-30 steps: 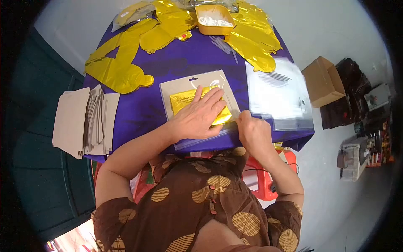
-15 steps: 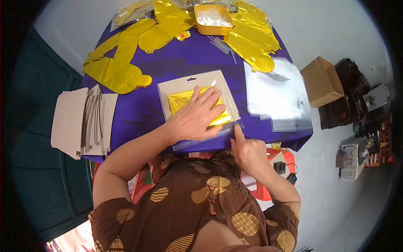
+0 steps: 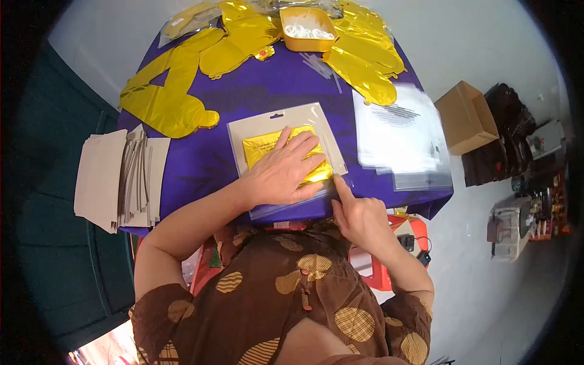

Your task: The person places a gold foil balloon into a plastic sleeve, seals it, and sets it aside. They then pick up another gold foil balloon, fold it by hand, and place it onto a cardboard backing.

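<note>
A clear plastic bag with a hang hole lies on the table, with a beige card (image 3: 243, 129) inside it. A folded gold foil balloon (image 3: 258, 145) with printed text rests against the card, seemingly inside the bag. My left hand (image 3: 283, 173) lies flat over the gold foil with its fingers spread. At the bag's lower right, the stretched index finger of my right hand (image 3: 359, 219) touches the plastic near the card's edge. Its thumb stands apart and the other fingers are curled, with nothing visible in them.
A purple cloth (image 3: 188, 158) covers the table. Gold foil balloons (image 3: 164, 109) lie at the back left and right, around a yellow tub (image 3: 309, 44) of white items. Beige cards (image 3: 100, 179) are stacked left, clear bags (image 3: 395, 137) right. A cardboard box (image 3: 465, 118) stands beyond the table.
My right index finger has moved slightly left, from the bag's corner to just below the gold foil. My left hand stays pressed in place.
</note>
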Demonstrator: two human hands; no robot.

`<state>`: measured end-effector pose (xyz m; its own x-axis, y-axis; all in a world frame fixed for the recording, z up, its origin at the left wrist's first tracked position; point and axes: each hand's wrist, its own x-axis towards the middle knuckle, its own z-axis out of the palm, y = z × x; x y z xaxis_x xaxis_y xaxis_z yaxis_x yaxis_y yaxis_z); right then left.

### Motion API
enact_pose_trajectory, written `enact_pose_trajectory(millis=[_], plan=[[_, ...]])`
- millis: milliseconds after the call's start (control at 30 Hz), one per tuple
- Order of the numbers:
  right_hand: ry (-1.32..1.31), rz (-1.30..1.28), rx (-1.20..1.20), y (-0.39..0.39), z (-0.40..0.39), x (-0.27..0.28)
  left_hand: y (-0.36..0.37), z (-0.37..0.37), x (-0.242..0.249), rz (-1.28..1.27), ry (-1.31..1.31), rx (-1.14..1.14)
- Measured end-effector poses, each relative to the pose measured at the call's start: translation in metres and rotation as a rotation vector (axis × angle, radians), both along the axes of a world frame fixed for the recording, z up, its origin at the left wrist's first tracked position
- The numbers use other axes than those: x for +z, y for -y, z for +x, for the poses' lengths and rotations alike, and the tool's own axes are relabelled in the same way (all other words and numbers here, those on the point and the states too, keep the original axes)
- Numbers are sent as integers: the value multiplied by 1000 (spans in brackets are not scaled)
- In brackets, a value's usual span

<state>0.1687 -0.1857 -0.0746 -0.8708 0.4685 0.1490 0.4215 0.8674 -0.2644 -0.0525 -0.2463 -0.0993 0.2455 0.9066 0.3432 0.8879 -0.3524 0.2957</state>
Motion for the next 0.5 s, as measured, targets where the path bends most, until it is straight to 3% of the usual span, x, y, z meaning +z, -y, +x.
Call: enact_pose_trajectory(millis=[200,300,400,500], plan=[[-224,-96,-2,-3,24,-1,-31,-4,27,-319,-92,-34],[-259,-109,56,0,29,0,-53,-1,21,-101,-175,-225],[-301,-117,109,4,32,0,-75,5,24,-272,-248,-332],[-344,-99,134,3,37,-1,-87,13,32,-282,-358,-351]])
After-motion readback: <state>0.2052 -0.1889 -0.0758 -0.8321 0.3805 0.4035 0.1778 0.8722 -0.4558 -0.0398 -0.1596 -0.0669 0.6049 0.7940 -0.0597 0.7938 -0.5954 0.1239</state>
